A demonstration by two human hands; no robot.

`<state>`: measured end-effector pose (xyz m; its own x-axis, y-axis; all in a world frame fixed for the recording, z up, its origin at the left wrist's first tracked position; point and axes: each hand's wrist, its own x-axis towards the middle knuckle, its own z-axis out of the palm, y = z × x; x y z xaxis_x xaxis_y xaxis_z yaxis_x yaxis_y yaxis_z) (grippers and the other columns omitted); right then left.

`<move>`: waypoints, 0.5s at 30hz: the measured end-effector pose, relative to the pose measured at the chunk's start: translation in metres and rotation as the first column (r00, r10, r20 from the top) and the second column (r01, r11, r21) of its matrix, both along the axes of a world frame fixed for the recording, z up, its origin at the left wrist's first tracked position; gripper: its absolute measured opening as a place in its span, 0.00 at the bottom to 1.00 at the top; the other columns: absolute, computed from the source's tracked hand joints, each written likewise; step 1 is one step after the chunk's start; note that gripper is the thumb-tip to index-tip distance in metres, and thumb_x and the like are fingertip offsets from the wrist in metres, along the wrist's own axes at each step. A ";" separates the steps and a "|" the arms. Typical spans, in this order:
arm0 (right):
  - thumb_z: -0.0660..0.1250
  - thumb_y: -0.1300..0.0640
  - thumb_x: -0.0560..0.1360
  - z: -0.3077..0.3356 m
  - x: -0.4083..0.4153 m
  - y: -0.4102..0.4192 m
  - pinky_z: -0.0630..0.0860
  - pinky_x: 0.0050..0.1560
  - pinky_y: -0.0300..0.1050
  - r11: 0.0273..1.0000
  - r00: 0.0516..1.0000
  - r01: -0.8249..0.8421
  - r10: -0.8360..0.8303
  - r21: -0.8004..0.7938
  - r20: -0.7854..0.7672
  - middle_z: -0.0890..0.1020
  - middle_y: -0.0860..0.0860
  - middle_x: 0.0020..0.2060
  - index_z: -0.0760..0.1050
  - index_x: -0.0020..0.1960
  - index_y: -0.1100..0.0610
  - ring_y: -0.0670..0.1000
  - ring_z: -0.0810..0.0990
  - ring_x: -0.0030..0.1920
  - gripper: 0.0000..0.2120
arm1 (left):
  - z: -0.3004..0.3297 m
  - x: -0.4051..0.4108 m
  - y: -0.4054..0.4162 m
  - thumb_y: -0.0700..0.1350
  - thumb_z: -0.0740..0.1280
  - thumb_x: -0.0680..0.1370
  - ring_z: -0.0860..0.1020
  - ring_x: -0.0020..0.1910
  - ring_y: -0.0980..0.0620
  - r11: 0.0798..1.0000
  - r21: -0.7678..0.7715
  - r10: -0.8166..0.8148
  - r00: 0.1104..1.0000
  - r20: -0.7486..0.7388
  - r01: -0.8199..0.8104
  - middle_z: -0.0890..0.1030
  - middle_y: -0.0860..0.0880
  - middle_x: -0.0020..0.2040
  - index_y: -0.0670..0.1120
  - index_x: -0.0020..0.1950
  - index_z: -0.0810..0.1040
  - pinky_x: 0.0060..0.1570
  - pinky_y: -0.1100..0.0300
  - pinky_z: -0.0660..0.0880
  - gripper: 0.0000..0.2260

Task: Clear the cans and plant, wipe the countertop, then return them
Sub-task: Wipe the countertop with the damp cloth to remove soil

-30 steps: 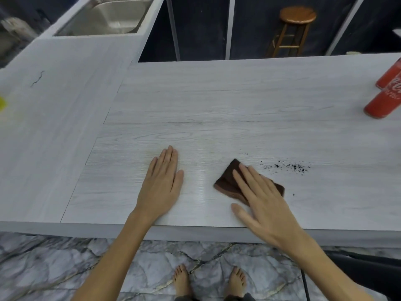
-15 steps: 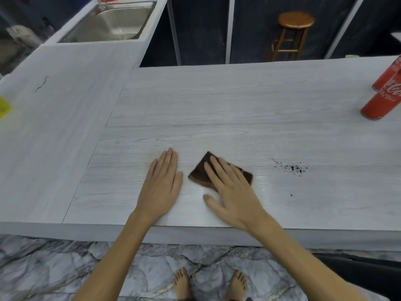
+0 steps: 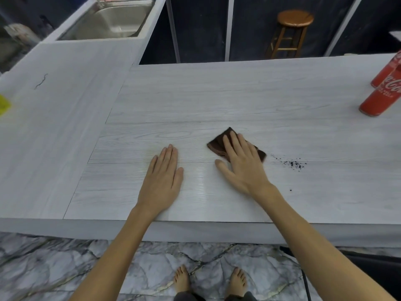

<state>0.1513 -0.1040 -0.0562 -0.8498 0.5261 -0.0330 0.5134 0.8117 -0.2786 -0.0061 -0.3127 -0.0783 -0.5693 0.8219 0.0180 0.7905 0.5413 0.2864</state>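
Note:
A folded brown cloth (image 3: 217, 142) lies on the pale wood-grain countertop (image 3: 217, 94). My right hand (image 3: 240, 161) presses flat on it, covering most of it. Just right of the cloth sits a patch of dark crumbs (image 3: 291, 163), with a single speck nearer the front edge. My left hand (image 3: 162, 181) rests palm down on the counter to the left of the cloth and holds nothing. Two red cans stand at the far right edge of the view, one (image 3: 379, 98) in front of the other (image 3: 386, 70). No plant is in view.
A steel sink (image 3: 112, 20) is set into the side counter at the back left. A yellow object (image 3: 3, 105) shows at the left edge. A wooden stool (image 3: 295, 18) stands behind the counter. Below the front edge are marble floor tiles and bare feet.
My right hand slid the cloth left towards my left hand, then away from me and back to the right, closer to the crumbs. My left hand has stayed in place.

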 end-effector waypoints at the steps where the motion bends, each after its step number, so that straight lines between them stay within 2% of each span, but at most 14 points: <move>1: 0.53 0.37 0.84 0.000 -0.006 -0.008 0.43 0.84 0.52 0.999 0.999 -0.034 0.034 0.000 -0.007 0.47 0.52 0.86 0.47 0.86 0.54 0.52 0.43 0.85 0.37 | 0.000 0.000 0.000 0.54 0.43 0.87 0.37 0.82 0.57 1.000 -0.004 0.000 1.000 -0.002 0.000 0.40 0.51 0.84 0.46 0.84 0.40 0.81 0.53 0.40 0.27; 4: 0.53 0.37 0.84 -0.002 0.009 -0.047 0.46 0.84 0.54 0.981 0.981 -0.189 0.190 0.030 -0.028 0.47 0.51 0.86 0.48 0.86 0.53 0.51 0.43 0.85 0.37 | -0.001 -0.002 0.000 0.55 0.43 0.87 0.36 0.82 0.58 1.000 -0.018 -0.001 1.000 -0.019 0.000 0.39 0.51 0.84 0.47 0.84 0.39 0.81 0.55 0.37 0.27; 7: 0.52 0.37 0.85 -0.007 0.059 -0.077 0.44 0.84 0.50 0.958 0.956 -0.288 0.288 0.017 -0.059 0.46 0.48 0.86 0.46 0.86 0.51 0.48 0.42 0.85 0.36 | 0.000 -0.002 -0.001 0.55 0.43 0.87 0.37 0.82 0.58 1.000 -0.011 0.000 1.000 -0.022 0.000 0.39 0.51 0.84 0.47 0.84 0.39 0.80 0.56 0.37 0.28; 11: 0.51 0.36 0.85 -0.005 0.111 -0.056 0.47 0.83 0.50 0.970 0.968 -0.244 0.244 0.006 -0.062 0.45 0.44 0.86 0.45 0.86 0.47 0.47 0.43 0.85 0.34 | 0.000 0.000 -0.002 0.55 0.43 0.87 0.37 0.82 0.57 1.000 0.000 -0.002 1.000 -0.011 0.002 0.40 0.50 0.84 0.46 0.84 0.40 0.81 0.54 0.39 0.28; 15: 0.43 0.33 0.83 0.001 0.090 -0.015 0.46 0.84 0.51 0.995 0.996 -0.092 0.092 0.027 -0.012 0.44 0.48 0.85 0.44 0.86 0.50 0.48 0.40 0.85 0.36 | 0.001 0.001 0.000 0.54 0.43 0.87 0.37 0.82 0.56 1.000 -0.005 0.003 1.000 -0.006 -0.003 0.39 0.50 0.84 0.46 0.84 0.39 0.81 0.53 0.39 0.28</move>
